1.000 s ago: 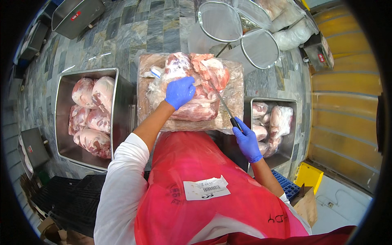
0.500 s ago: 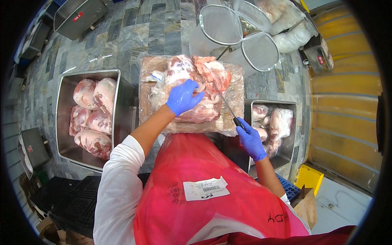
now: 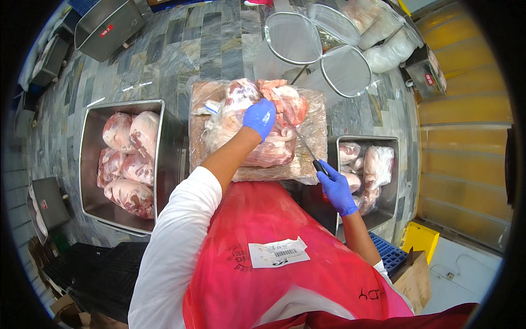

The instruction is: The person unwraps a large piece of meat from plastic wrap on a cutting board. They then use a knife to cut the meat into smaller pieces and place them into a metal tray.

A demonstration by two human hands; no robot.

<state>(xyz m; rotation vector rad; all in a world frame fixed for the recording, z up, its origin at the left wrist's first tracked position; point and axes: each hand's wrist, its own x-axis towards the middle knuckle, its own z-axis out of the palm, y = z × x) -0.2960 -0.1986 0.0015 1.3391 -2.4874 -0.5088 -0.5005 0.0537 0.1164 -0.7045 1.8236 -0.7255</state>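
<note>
Pink, white-streaked meat [image 3: 276, 152] on a plastic-wrapped block [image 3: 311, 165], partly hidden by the left hand [image 3: 259, 118], finger hold indeterminable; right hand [image 3: 337, 189], fingers wrapped around a knife [image 3: 319, 165]; steel tubs [image 3: 170, 156] alongside.

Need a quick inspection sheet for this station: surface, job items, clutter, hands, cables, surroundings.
Surface: work surface covered in clear plastic, brown beneath.
Job items: large cut of meat on it; knife with its blade tip at the meat.
Clutter: left metal tub and right metal tub, both holding meat pieces.
Hands: both blue-gloved; left hand on the meat, right hand gripping the knife handle.
Cables: thin lines by a small fixture, lower right; cannot tell if cords.
Surroundings: grey tiled floor, hooped clear bags, yellow ribbed panel.
</note>
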